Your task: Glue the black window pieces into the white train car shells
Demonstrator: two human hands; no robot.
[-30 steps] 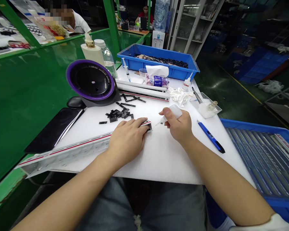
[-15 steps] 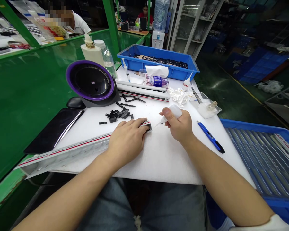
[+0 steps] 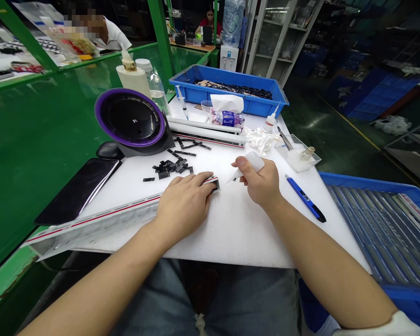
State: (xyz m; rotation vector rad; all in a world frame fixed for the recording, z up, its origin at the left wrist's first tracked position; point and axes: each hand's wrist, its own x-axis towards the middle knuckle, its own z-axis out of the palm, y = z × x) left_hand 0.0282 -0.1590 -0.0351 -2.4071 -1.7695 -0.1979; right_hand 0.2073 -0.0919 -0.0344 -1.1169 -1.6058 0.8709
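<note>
My left hand (image 3: 184, 203) is wrapped over the right end of a long channel-shaped strip (image 3: 101, 219) with a red line along its top. The strip runs to the lower left, past the table edge. My right hand (image 3: 261, 184) grips a white squeeze bottle (image 3: 254, 162) with a thin nozzle. Its tip points down and left, a short way from the strip's end, apart from it. A small dark piece shows beneath the right fingers, too small to name. Behind my left hand lies a pile of small black pieces (image 3: 170, 167).
A purple-rimmed black fan-like device (image 3: 131, 116) stands at the left behind a dark tablet-like panel (image 3: 77, 189). A blue utility knife (image 3: 304, 198), tissue pack (image 3: 227, 117) and blue bin (image 3: 231, 100) are on the table. A blue tray of clear tubes (image 3: 381, 233) sits at the right.
</note>
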